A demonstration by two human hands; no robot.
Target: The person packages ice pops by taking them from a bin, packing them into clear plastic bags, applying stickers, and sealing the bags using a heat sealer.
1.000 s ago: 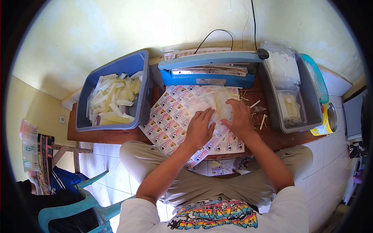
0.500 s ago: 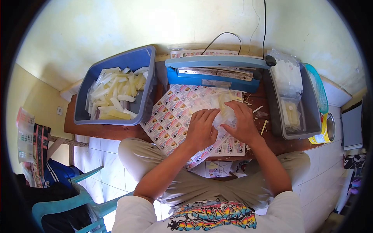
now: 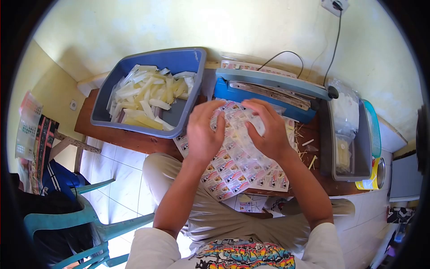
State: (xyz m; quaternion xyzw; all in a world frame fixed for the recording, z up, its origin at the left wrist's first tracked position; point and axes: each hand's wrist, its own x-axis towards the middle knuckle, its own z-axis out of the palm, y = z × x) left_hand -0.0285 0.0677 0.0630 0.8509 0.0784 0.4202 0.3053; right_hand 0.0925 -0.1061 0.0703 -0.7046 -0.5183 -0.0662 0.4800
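Note:
My left hand (image 3: 204, 132) hovers over the left part of the printed label sheets (image 3: 228, 172), fingers curved and apart from the thumb, nothing seen in it. To its right, my right hand (image 3: 268, 130) is arched with thumb and fingers spread, beside clear plastic (image 3: 239, 125) lying on the sheets. Whether its fingertips touch the plastic is unclear. Just behind the hands stands a blue heat sealer (image 3: 268, 101) with its long arm. A blue-grey tub (image 3: 192, 105) at the left holds many pale, yellowish wrapped pieces (image 3: 145, 94).
At the right a grey tub (image 3: 331, 152) holds filled plastic bags (image 3: 345, 110), beside a teal basket (image 3: 373, 127) and a yellow can (image 3: 371, 181). Thin sticks (image 3: 312, 162) lie on the wooden table (image 3: 130, 142). A green chair (image 3: 85, 215) stands at lower left.
The view has turned left. My hands have moved left relative to the sealer and farther apart from each other. The yellowish packet between them earlier no longer shows there.

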